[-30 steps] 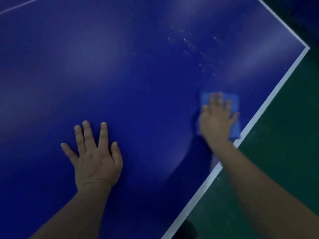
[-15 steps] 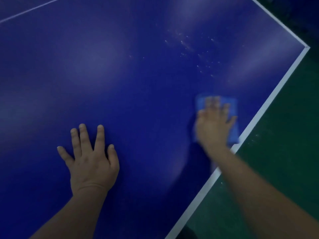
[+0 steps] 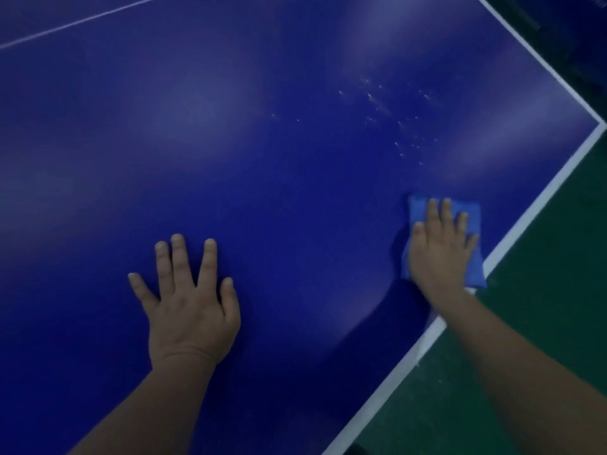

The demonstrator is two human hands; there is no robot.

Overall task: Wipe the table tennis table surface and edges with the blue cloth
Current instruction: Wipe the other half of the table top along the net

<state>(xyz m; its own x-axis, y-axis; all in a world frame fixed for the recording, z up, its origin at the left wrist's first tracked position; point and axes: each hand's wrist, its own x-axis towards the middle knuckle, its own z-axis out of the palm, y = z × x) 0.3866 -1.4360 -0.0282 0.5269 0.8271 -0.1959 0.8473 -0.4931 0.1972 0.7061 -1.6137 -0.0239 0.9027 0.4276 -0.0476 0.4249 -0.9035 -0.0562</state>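
Observation:
The dark blue table tennis table (image 3: 262, 159) fills most of the view, with a white line along its right edge (image 3: 525, 224). My right hand (image 3: 438, 244) lies flat with straight fingers on the folded blue cloth (image 3: 473, 211), pressing it to the table close to that edge. One corner of the cloth reaches over the white line. My left hand (image 3: 190, 300) rests flat on the bare table surface, fingers spread, well left of the cloth.
Pale specks of dirt (image 3: 387, 113) dot the table beyond the cloth. The table corner (image 3: 599, 124) is at the far right. Green floor (image 3: 542, 323) lies beyond the right edge. A thin white centre line (image 3: 82, 19) crosses the top left.
My right hand has slid the cloth a little toward the white edge line. My left hand has stayed flat in about the same place on the table.

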